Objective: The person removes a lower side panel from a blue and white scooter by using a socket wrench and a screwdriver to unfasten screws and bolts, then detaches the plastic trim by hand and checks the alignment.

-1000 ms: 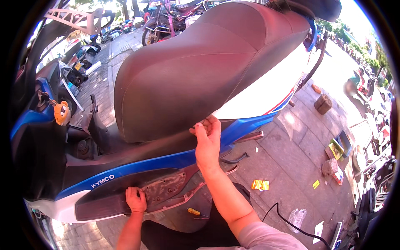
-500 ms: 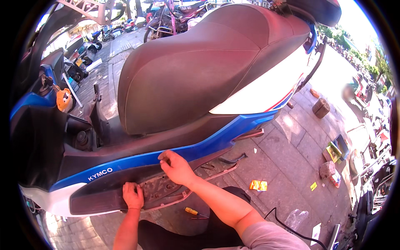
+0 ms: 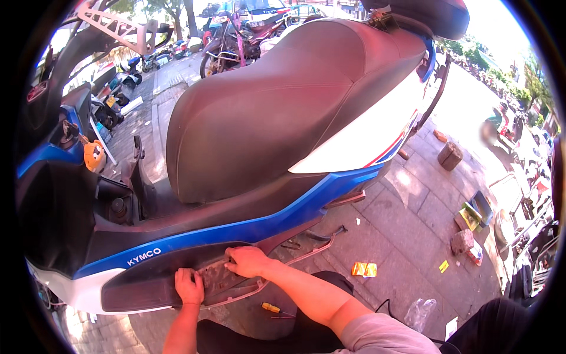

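Observation:
A scooter with a blue and white body (image 3: 236, 226) stands side-on before me. Low on its near side is a black footboard (image 3: 141, 289), with a dirty recessed section (image 3: 215, 278) to its right. My left hand (image 3: 189, 287) has its fingers curled over the footboard's right edge, beside this section. Farther right, my right hand (image 3: 247, 262) is closed, its bent fingertips against the black trim at the section's upper edge. Whatever lies under those fingertips is hidden. Below the hands, a yellow-handled screwdriver (image 3: 271, 308) lies on the paving.
A large dark seat (image 3: 265, 112) rises above my hands. A thin frame rail (image 3: 295, 258) runs out below the body. On the paving at right are an orange packet (image 3: 364, 269), a clear plastic bag (image 3: 420, 312), a wooden block (image 3: 450, 156) and a stone block (image 3: 462, 242). A dark-clothed knee (image 3: 495, 324) shows at lower right.
My right hand has come down from the blue side panel to the black trim by the recessed section. The left hand stays on the footboard edge. A dark-clothed knee has appeared at lower right.

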`<state>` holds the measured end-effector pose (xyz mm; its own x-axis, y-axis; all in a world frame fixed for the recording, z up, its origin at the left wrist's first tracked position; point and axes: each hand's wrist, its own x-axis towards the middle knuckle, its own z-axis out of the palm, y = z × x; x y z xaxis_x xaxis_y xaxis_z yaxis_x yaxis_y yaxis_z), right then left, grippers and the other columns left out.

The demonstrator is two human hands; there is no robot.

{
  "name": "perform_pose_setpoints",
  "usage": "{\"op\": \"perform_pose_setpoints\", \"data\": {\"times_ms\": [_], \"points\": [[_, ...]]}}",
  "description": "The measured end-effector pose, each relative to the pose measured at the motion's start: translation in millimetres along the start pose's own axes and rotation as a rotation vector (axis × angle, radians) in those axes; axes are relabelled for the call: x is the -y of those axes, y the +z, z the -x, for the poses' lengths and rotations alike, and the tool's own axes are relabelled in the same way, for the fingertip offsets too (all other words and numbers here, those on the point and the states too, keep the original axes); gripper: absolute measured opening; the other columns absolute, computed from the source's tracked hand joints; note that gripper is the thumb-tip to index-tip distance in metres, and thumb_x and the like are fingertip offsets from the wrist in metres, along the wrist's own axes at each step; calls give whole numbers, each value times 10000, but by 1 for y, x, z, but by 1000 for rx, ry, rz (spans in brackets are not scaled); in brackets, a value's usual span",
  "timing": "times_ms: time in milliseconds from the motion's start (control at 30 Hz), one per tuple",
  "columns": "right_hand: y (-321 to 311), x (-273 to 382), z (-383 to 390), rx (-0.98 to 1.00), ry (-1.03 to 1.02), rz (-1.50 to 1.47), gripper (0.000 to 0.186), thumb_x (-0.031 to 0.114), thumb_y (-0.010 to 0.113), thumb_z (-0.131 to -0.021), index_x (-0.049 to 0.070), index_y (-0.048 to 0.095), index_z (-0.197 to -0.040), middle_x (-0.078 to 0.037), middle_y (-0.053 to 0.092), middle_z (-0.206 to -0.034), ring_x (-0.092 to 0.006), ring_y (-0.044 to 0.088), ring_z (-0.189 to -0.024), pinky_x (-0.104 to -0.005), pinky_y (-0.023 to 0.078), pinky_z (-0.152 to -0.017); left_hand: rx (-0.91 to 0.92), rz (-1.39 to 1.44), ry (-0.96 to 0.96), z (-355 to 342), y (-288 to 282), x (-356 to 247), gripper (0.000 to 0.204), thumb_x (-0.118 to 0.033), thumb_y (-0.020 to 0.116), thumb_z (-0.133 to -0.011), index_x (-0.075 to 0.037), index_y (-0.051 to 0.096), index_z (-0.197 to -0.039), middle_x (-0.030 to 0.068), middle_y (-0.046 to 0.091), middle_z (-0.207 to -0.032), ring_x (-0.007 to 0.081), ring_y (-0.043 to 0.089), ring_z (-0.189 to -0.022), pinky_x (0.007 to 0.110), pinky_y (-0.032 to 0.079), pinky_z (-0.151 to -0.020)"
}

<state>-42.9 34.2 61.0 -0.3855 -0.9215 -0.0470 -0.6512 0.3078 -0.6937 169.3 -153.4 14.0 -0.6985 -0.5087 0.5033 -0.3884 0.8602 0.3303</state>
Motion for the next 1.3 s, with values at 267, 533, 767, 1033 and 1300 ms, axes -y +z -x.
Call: {"op": "perform_pose_setpoints", "data": {"times_ms": [267,533,767,1033,1300], "points": [[-1,-8,-4,-83,-14,16,308,395,618,-995,131,711,-1126,-157,761,-1012,-382,714,-1021,-503,561,-879,-28,-9,4,1,8,1,79,-102,676,-846,-67,613,-814,141,596,-904,390,575,-907,493,483,-815],[1,-3,-2,-64,-10,-35,313,384,614,-991,123,718,-1132,-172,759,-1032,-390,711,-1028,-512,559,-892,-31,-29,26,5,3,5,79,-99,669,-844,-62,607,-811,149,591,-900,398,575,-897,497,486,-803],[2,-6,-4,-93,-25,-18,308,388,628,-989,133,729,-1128,-163,762,-1022,-387,719,-998,-508,571,-870,-28,-43,43,5,3,3,82,-101,660,-848,-61,599,-813,161,585,-901,407,571,-899,503,483,-800],[3,-8,-5,-107,-34,-32,307,387,635,-985,131,727,-1128,-164,763,-1001,-389,721,-985,-511,569,-857,-11,-38,38,4,3,4,80,-103,654,-855,-58,597,-822,165,583,-905,409,571,-909,505,482,-811],[1,-7,-5,-87,-29,-31,303,387,623,-991,135,725,-1126,-161,760,-992,-388,717,-987,-512,563,-852,-21,-11,46,4,6,7,83,-90,658,-843,-52,589,-816,175,581,-896,415,569,-907,509,463,-827]]}}
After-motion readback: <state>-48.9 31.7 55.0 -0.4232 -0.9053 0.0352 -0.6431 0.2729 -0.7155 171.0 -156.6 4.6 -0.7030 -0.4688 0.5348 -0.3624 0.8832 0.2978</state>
